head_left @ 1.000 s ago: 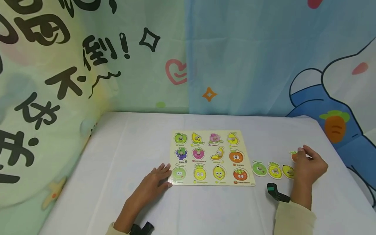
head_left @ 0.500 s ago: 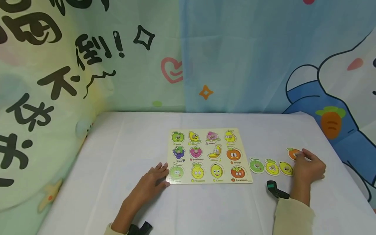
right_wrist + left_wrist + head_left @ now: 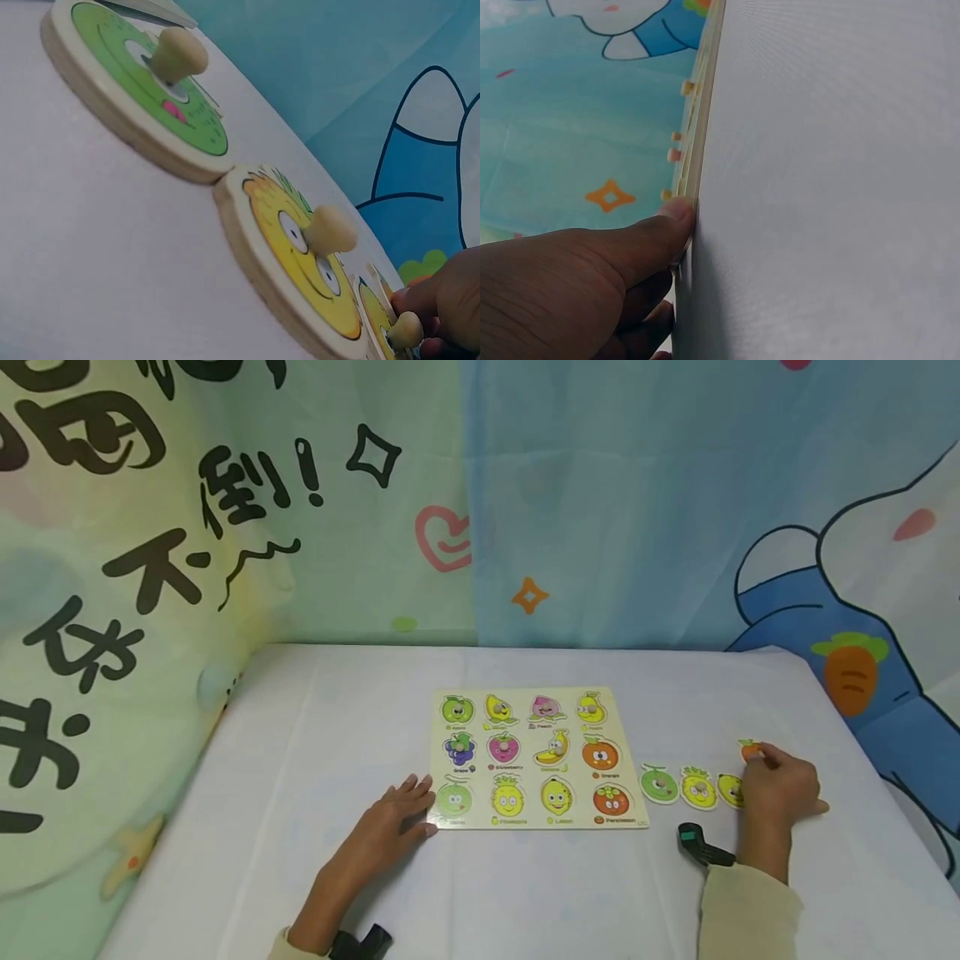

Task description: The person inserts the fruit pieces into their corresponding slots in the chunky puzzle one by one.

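Note:
The fruit puzzle board (image 3: 539,785) lies flat on the white table. My left hand (image 3: 386,827) rests at its near left corner, thumb and extended fingers touching the edges; in the left wrist view the thumb (image 3: 676,214) presses the board's side. To the right, my right hand (image 3: 783,785) pinches an orange-coloured fruit puzzle piece with green leaves (image 3: 747,746), mostly covered by the fingers. Below it, a lemon piece (image 3: 729,789) is partly hidden by that hand. A pineapple piece (image 3: 698,788) and a green melon piece (image 3: 659,785) sit beside it, each with a wooden knob.
The white cloth table (image 3: 360,718) meets a printed curtain (image 3: 600,510) at the back. Black wrist straps (image 3: 705,847) sit on both arms. Knobs (image 3: 673,155) stick up from the board in the left wrist view.
My right hand has shifted slightly left and turned, its fingertips closing over the orange piece and covering more of the lemon piece. The left hand stays at the board; the head view moved slightly.

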Available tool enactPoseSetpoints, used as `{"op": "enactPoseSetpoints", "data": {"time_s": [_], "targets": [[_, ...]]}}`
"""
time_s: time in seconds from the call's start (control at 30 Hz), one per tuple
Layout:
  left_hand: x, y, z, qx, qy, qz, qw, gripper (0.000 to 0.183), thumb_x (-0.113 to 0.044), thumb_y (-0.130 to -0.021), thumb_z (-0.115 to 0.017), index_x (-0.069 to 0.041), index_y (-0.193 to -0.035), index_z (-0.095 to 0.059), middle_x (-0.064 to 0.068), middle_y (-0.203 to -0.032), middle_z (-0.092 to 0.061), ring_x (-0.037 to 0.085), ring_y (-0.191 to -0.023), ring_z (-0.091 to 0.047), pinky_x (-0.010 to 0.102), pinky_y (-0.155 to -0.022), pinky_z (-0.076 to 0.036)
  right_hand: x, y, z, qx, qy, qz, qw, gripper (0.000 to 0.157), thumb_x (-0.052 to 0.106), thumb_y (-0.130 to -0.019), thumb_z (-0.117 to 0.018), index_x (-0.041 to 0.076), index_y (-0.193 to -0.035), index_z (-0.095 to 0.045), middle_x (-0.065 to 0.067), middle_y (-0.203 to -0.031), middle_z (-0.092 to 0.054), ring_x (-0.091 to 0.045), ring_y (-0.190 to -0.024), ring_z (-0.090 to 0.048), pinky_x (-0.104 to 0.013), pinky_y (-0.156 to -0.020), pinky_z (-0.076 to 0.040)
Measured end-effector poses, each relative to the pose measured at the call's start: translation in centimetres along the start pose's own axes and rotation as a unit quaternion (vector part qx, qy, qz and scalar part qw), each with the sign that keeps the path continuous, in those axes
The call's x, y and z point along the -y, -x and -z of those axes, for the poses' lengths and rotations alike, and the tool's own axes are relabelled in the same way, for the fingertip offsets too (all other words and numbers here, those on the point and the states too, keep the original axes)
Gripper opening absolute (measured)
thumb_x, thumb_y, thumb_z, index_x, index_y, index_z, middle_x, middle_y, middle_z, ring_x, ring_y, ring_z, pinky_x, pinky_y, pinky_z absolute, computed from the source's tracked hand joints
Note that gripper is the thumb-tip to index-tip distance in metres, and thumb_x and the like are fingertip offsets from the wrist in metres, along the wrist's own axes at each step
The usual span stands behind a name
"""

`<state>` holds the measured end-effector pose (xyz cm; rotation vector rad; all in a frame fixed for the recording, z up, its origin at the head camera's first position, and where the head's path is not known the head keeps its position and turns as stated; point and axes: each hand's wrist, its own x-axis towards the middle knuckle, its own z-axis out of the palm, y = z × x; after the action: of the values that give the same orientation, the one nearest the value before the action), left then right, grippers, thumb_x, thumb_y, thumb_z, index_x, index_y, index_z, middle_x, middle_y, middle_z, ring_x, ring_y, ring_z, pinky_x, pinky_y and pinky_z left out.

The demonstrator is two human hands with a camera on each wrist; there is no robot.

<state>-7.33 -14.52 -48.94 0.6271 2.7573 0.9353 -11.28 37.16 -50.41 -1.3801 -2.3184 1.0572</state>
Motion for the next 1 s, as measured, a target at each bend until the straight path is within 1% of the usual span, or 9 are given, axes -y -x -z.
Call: {"op": "enactPoseSetpoints", "data": {"time_s": [0.27, 0.5, 0.57, 0.7, 0.77, 0.8, 0.87, 0.93, 1.0], "targets": [[-0.1, -0.2, -0.3, 0.006, -0.006, 0.005, 1.0000, 0.052, -0.022, -0.088, -0.073, -0.004, -0.134, -0.058, 0.003, -0.148, -0.043, 0.024, -0.141, -0.031, 0.046, -0.115, -0.024, 0.0, 0.0, 0.2, 0.007, 0.033, 0.016, 0.999, 0.042, 0.011, -0.101, -0.041, 0.009, -0.143, -0.048, -0.021, -0.141, -0.049, -0.040, -0.132, -0.039, -0.061, -0.110, -0.006], [0.0, -0.2, -0.2, -0.001, -0.009, 0.009, 0.9999, 0.051, -0.021, -0.087, -0.074, -0.004, -0.133, -0.059, 0.003, -0.147, -0.044, 0.023, -0.141, -0.031, 0.046, -0.115, -0.024, 0.7, 0.6, 0.2, 0.020, 0.013, 0.029, 0.999, 0.041, 0.016, -0.103, -0.041, 0.008, -0.142, -0.051, -0.019, -0.139, -0.051, -0.038, -0.132, -0.040, -0.061, -0.112, 0.010], [0.0, -0.2, -0.2, -0.003, -0.009, 0.010, 0.9999, 0.051, -0.020, -0.087, -0.074, -0.004, -0.133, -0.059, 0.003, -0.147, -0.044, 0.023, -0.141, -0.032, 0.045, -0.115, -0.024, 1.1, 0.8, 0.4, 0.024, -0.003, 0.030, 0.999, 0.042, 0.022, -0.103, -0.042, 0.009, -0.142, -0.051, -0.017, -0.139, -0.052, -0.035, -0.133, -0.039, -0.058, -0.113, 0.005], [-0.1, 0.0, -0.2, -0.004, -0.005, 0.011, 0.9999, 0.051, -0.020, -0.087, -0.074, -0.004, -0.133, -0.059, 0.002, -0.147, -0.044, 0.022, -0.141, -0.031, 0.044, -0.115, -0.024, 2.2, 1.7, 1.2, 0.051, -0.029, 0.017, 0.998, 0.045, 0.033, -0.101, -0.047, 0.012, -0.141, -0.054, -0.011, -0.142, -0.049, -0.030, -0.133, -0.035, -0.048, -0.113, -0.021], [-0.1, 0.0, -0.1, -0.005, -0.004, 0.010, 0.9999, 0.050, -0.020, -0.087, -0.074, -0.003, -0.132, -0.060, 0.003, -0.147, -0.044, 0.022, -0.141, -0.032, 0.045, -0.115, -0.024, 2.9, 2.3, 1.5, 0.078, -0.024, 0.025, 0.996, 0.047, 0.036, -0.100, -0.050, 0.013, -0.140, -0.054, -0.010, -0.143, -0.048, -0.028, -0.131, -0.037, -0.043, -0.105, -0.035], [-0.2, 0.0, -0.1, -0.006, -0.004, 0.009, 0.9999, 0.050, -0.020, -0.087, -0.074, -0.003, -0.132, -0.060, 0.003, -0.147, -0.045, 0.023, -0.141, -0.032, 0.045, -0.115, -0.024, 3.2, 2.7, 1.5, 0.093, -0.019, 0.038, 0.995, 0.047, 0.037, -0.100, -0.051, 0.012, -0.139, -0.055, -0.011, -0.142, -0.049, -0.028, -0.127, -0.040, -0.041, -0.098, -0.041], [-0.2, 0.1, -0.1, -0.006, -0.004, 0.008, 0.9999, 0.050, -0.020, -0.087, -0.074, -0.003, -0.132, -0.060, 0.003, -0.147, -0.045, 0.023, -0.141, -0.032, 0.046, -0.115, -0.025, 4.0, 3.5, 1.5, 0.122, -0.001, 0.078, 0.989, 0.048, 0.038, -0.099, -0.053, 0.010, -0.138, -0.056, -0.013, -0.137, -0.052, -0.028, -0.115, -0.045, -0.037, -0.087, -0.045], [-0.1, 0.0, 0.0, -0.005, -0.005, 0.006, 1.0000, 0.051, -0.020, -0.087, -0.074, -0.003, -0.132, -0.060, 0.003, -0.147, -0.045, 0.023, -0.141, -0.032, 0.046, -0.115, -0.025, 4.5, 4.3, 1.2, 0.146, 0.018, 0.124, 0.981, 0.048, 0.038, -0.098, -0.055, 0.008, -0.135, -0.059, -0.015, -0.129, -0.055, -0.027, -0.104, -0.046, -0.035, -0.075, -0.043], [-0.1, 0.0, -0.1, -0.005, -0.006, 0.005, 1.0000, 0.051, -0.022, -0.087, -0.074, -0.004, -0.133, -0.060, 0.002, -0.147, -0.045, 0.023, -0.141, -0.032, 0.046, -0.115, -0.025, 4.8, 4.8, 0.8, 0.163, 0.030, 0.161, 0.973, 0.048, 0.039, -0.097, -0.057, 0.006, -0.132, -0.061, -0.016, -0.122, -0.057, -0.026, -0.096, -0.045, -0.034, -0.069, -0.041]]}}
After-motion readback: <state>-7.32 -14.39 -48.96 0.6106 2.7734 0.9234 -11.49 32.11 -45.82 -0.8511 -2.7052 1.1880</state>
